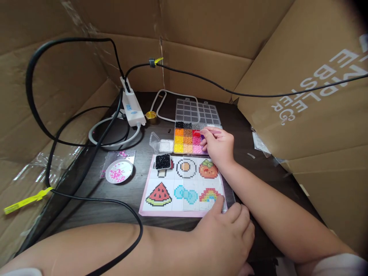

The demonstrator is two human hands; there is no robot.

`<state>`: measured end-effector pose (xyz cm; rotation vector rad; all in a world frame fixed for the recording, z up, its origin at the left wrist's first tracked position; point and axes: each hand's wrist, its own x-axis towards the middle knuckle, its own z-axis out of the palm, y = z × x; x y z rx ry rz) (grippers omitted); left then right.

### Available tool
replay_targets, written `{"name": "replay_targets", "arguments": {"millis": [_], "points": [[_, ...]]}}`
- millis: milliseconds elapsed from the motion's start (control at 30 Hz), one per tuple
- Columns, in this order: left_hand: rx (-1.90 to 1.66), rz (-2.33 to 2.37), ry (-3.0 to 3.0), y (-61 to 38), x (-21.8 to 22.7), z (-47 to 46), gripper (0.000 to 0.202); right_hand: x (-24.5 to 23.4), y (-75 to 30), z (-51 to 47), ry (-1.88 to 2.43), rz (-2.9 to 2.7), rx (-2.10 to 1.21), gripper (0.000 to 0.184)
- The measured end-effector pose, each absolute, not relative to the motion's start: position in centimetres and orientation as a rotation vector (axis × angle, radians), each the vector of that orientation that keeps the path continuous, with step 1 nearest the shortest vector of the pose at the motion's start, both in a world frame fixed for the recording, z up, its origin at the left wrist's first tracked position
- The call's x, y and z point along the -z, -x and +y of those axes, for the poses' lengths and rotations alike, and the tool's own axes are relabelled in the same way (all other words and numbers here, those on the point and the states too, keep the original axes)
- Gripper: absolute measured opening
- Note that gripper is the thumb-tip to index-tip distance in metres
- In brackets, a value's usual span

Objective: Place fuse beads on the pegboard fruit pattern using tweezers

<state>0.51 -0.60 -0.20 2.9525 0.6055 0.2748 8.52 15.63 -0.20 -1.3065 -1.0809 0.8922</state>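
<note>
My right hand reaches into the bead organiser box, fingertips pinched together over the red and purple compartments at its right side; what they hold, if anything, is too small to see. My left hand rests curled at the near right corner of the pattern sheet, thumb pressing on the clear pegboard lying over the sheet. The sheet shows a watermelon, a bow, a rainbow, an egg and a strawberry. A heap of black beads lies on its top left picture.
A small white dish of pink beads sits left on another pegboard. A small clear box of white beads, a gold cap, a white adapter and black cables lie about. Cardboard walls surround the dark table.
</note>
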Motion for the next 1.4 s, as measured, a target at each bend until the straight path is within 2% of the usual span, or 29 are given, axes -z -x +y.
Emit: {"name": "replay_targets", "arguments": {"millis": [233, 900, 1167, 1400], "points": [[-0.283, 0.605, -2.923, -0.5, -0.1, -0.7, 0.069, 0.4, -8.7, 15.8, 1.309, -1.092, -0.876, 0.025], [-0.282, 0.589, -2.933, -0.4, -0.1, -0.5, 0.072, -1.6, -9.7, 13.6, 1.145, -1.113, -0.788, 0.021], [-0.278, 0.59, -2.93, -0.6, 0.0, -0.6, 0.071, -3.2, -11.4, 9.3, 1.177, -1.072, -0.946, 0.021], [-0.269, 0.597, -2.907, -0.6, -0.1, -0.6, 0.072, -2.4, -14.0, 5.5, 1.325, -0.953, -1.103, 0.021]]}}
